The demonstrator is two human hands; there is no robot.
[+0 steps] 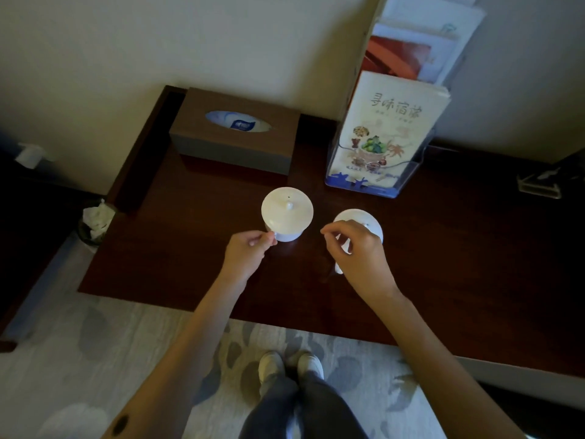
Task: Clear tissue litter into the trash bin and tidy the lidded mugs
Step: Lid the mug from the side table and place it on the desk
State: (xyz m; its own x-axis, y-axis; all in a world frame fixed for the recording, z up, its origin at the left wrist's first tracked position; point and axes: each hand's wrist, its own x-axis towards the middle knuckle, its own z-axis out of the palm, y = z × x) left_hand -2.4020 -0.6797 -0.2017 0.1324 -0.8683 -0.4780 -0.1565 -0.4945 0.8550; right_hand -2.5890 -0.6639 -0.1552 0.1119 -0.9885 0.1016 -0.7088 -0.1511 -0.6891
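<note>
Dark wooden desk (443, 280) stands against a pale wall (126, 58), trash bin (84, 234) beside it.

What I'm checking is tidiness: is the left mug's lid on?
On: the lid sits flat, fully covering the left mug; the left hand grips that mug.

Illumination is low throughout, with a warm cast. The wall (126, 42) is the brightest area, evenly lit and free of hard shadows. The lid on the left mug (286, 237) reads bright without clipping. A faint sheen lies on the dark desk (443, 264) by the mug's base. The trash bin (83, 233) and the left margin sink almost to black. Wide-angle stretch tilts the brochure rack (380, 153) and bows the desk edge. Carpet (95, 343) detail is soft and smeared.
</note>
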